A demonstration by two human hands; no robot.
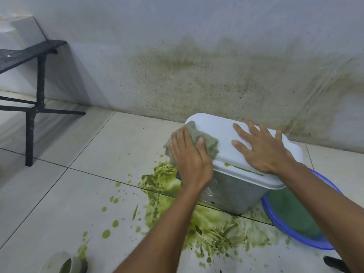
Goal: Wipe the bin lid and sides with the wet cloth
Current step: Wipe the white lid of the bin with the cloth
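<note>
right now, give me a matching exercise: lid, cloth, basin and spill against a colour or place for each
1 lid
2 cloth
3 basin
4 spill

A pressed under the left hand
B blue, right of the bin
C green, on the floor
D white, under the right hand

Pairs: 1-D, 2-A, 3-B, 4-C

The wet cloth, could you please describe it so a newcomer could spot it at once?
Below the stained wall stands a grey bin with a white lid. At the lid's left end, the left hand presses the cloth, draped over the edge. It is the only crumpled grey-green fabric there.
</note>
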